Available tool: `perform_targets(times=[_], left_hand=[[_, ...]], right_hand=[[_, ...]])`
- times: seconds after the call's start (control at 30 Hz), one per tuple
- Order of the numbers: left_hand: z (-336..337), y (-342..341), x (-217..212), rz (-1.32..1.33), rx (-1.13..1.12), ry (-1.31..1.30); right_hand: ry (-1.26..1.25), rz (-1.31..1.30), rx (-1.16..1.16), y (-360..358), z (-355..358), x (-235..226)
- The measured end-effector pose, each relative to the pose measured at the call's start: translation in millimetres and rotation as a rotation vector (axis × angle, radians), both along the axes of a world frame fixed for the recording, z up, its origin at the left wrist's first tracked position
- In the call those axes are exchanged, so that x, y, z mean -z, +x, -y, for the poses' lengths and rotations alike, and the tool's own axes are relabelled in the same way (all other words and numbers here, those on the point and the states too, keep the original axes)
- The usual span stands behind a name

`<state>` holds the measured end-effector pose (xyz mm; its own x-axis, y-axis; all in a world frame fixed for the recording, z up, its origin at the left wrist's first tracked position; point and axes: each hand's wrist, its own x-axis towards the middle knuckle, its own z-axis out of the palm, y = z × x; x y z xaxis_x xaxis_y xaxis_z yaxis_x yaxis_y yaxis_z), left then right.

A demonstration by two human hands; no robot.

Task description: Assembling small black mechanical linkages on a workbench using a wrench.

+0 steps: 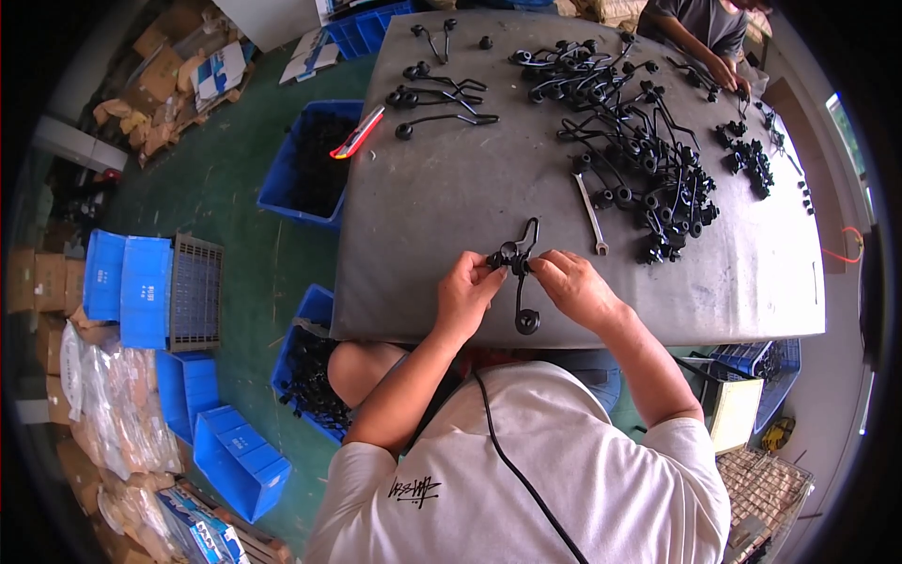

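The wire hook (520, 273), stiff, light and best held at its knobbed middle, is pinched there by left hand (467, 293) and right hand (575, 287), spanner (590, 212) at one o'clock.

Grey bench (451, 188) | spanner (590, 214) mid-bench | red-handled cutter (358, 133) at left edge | blue crates (141, 291) on green floor (235, 188)
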<state>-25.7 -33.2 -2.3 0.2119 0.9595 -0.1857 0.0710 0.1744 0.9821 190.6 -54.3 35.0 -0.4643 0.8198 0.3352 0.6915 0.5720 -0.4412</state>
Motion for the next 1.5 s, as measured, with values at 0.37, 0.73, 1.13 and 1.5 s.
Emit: perform_targets(times=[0.37, 0.73, 1.13, 1.5], left_hand=[[1.5, 1.4, 2.6, 0.011, -0.027, 0.012], [5.7, 4.0, 1.3, -0.045, -0.052, 0.069], [4.5, 4.8, 3.5, -0.007, -0.082, 0.081], [4.0, 4.5, 8.1, -0.048, -0.085, 0.088]], right_hand=[[-0.120, -0.168, 0.085, -9.3, 6.2, -7.4], [-0.378, -0.399, 0.338, -22.0, 11.3, 6.3], [-0.404, -0.759, 0.353, -29.8, 23.6, 21.5], [-0.258, -0.620, 0.262, -25.7, 17.7, 16.5]])
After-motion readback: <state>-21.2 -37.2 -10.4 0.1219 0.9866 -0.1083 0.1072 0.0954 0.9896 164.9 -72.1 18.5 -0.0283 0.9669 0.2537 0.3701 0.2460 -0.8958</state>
